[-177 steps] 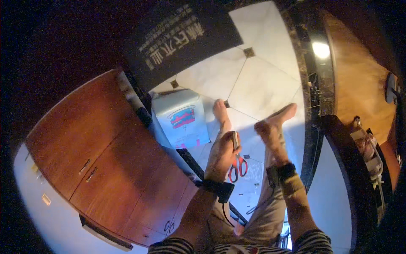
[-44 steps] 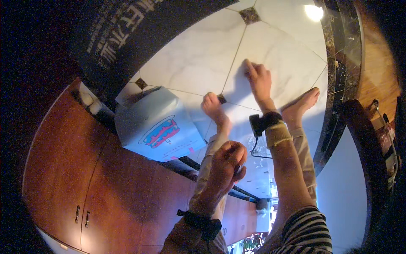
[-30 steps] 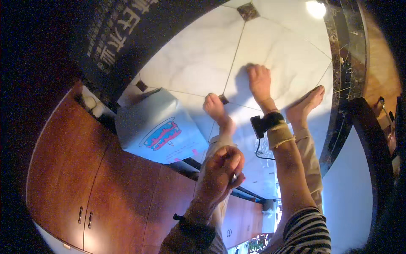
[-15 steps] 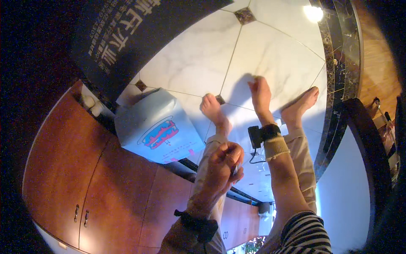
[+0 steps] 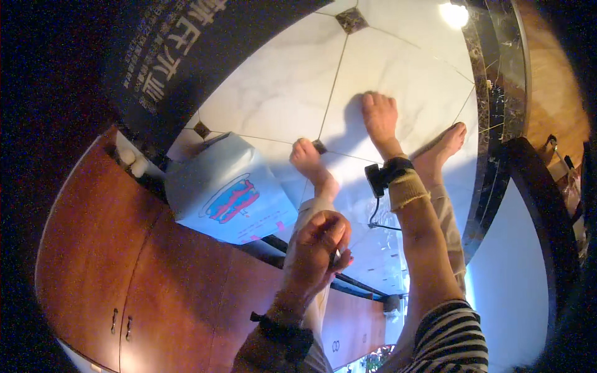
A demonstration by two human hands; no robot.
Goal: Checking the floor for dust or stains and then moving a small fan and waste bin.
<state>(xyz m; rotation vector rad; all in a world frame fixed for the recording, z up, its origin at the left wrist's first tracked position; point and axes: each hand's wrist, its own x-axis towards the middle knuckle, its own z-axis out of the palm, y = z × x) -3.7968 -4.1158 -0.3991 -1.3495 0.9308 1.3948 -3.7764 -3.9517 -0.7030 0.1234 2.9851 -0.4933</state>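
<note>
Low in the middle, my left hand (image 5: 320, 245) is closed, its fingers curled round a small pale, shiny object (image 5: 336, 257) of which only a bit shows. I cannot make out its kind. My right hand (image 5: 380, 121) reaches out over the tiled floor (image 5: 280, 81), back of the hand upward and fingers curled under. Whatever those fingers may hold is hidden. Both wrists carry black straps; a small black box (image 5: 375, 180) with a cable sits at the right one. Left of my hands stands a pale blue bag (image 5: 261, 205) with a pink and blue print.
Brown wooden cabinet doors (image 5: 168, 280) line the left side. A dark mat (image 5: 180, 68) with pale lettering lies at the far left. My bare feet (image 5: 309, 163) are on the tiles. A dark stone border (image 5: 497, 93) and a dark-edged panel (image 5: 538, 205) bound the right side.
My right hand has turned from a thumb-and-finger pinch seen sideways to its back facing up, moving slightly farther out. The left hand stays closed, shifted slightly left with the view.
</note>
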